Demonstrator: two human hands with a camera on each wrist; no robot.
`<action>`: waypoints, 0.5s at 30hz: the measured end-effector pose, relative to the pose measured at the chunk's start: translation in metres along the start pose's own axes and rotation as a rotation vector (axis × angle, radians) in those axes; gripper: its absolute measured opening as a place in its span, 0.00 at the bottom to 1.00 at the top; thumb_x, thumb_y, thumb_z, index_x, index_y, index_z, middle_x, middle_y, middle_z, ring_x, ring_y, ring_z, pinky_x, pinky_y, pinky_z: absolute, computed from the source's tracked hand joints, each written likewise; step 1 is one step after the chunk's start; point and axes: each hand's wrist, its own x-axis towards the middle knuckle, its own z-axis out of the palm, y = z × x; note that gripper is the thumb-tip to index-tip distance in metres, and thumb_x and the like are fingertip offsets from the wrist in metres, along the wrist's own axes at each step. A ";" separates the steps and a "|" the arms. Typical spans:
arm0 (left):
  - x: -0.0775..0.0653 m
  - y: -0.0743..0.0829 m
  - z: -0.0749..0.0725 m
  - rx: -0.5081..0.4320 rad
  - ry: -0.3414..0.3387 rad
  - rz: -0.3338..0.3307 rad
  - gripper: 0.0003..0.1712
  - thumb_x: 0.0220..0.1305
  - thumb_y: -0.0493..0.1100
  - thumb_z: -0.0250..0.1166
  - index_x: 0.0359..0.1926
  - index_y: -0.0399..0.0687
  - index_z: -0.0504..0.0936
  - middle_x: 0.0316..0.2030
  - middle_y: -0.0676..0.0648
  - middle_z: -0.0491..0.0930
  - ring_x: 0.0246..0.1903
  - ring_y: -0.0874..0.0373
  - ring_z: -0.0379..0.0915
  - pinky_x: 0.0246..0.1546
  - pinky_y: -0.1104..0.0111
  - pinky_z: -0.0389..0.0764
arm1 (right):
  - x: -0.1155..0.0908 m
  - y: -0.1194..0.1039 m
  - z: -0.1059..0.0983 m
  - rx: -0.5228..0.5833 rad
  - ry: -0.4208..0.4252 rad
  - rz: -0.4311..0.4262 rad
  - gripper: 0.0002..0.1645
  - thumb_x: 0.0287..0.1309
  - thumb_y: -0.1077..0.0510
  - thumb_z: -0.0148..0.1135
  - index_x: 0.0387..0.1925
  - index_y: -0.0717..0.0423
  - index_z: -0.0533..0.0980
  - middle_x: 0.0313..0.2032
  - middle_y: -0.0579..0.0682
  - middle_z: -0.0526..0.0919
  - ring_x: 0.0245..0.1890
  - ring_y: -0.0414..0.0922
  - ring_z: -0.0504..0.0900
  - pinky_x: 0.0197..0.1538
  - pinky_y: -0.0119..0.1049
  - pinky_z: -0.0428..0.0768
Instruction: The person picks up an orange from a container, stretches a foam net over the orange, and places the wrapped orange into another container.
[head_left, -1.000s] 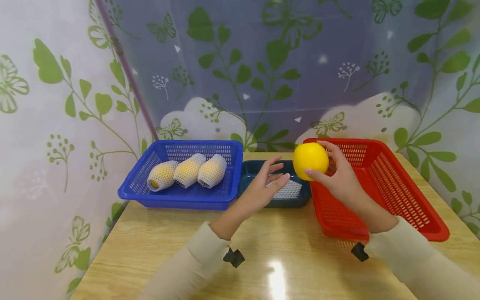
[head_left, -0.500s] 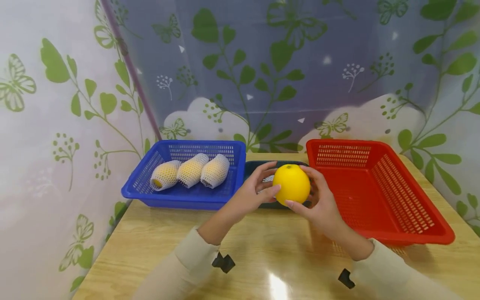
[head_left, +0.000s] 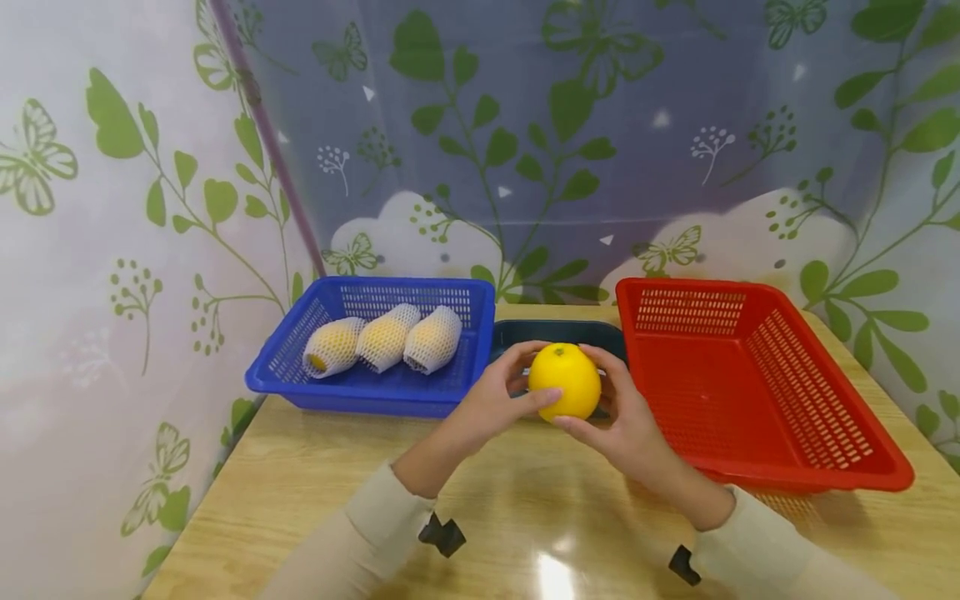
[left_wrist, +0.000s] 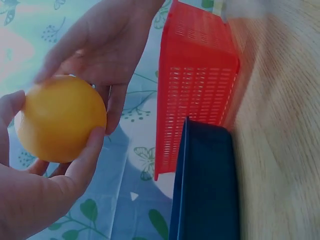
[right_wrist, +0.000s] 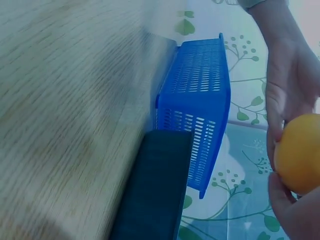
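Note:
Both my hands hold a yellow orange (head_left: 564, 383) above the table, in front of a dark teal tray (head_left: 555, 332). My left hand (head_left: 486, 408) grips it from the left, its thumb across the front. From the other side my right hand (head_left: 628, 423) holds it, thumb low and fingers behind. The stem end faces up. In the left wrist view the same orange (left_wrist: 62, 120) sits between both hands' fingertips. Only part of the orange (right_wrist: 300, 152) shows in the right wrist view. The hands cover most of what lies in the tray.
At the left stands a blue basket (head_left: 375, 404) with three yellow fruits (head_left: 388, 337) in white foam nets. A red basket (head_left: 705, 392) stands at the right, its front edge nearer me. All rest on a wooden table (head_left: 300, 492) before a patterned cloth backdrop.
My right hand has carried the orange left and down, from beside the red basket to in front of the tray. My left hand, fingers apart before, has taken hold of it too.

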 end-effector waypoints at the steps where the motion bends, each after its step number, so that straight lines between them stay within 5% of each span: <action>1: 0.000 -0.001 0.000 0.008 0.000 0.002 0.34 0.65 0.46 0.66 0.68 0.55 0.63 0.65 0.46 0.67 0.59 0.49 0.71 0.50 0.62 0.80 | 0.000 0.000 -0.001 0.026 -0.012 0.034 0.48 0.53 0.70 0.69 0.70 0.55 0.55 0.63 0.57 0.65 0.52 0.43 0.75 0.52 0.26 0.77; 6: 0.000 -0.004 0.000 0.043 -0.002 0.021 0.34 0.64 0.44 0.67 0.68 0.54 0.63 0.65 0.46 0.67 0.60 0.47 0.70 0.51 0.61 0.79 | 0.001 0.004 -0.007 0.138 -0.056 0.147 0.44 0.59 0.67 0.64 0.71 0.58 0.53 0.64 0.60 0.63 0.54 0.49 0.75 0.51 0.30 0.79; 15: -0.001 -0.010 -0.002 0.098 -0.014 -0.008 0.36 0.63 0.44 0.68 0.69 0.55 0.63 0.66 0.48 0.66 0.60 0.47 0.68 0.55 0.58 0.76 | -0.001 0.008 -0.012 0.131 -0.133 0.219 0.44 0.57 0.63 0.68 0.70 0.55 0.57 0.64 0.61 0.65 0.54 0.60 0.74 0.51 0.31 0.79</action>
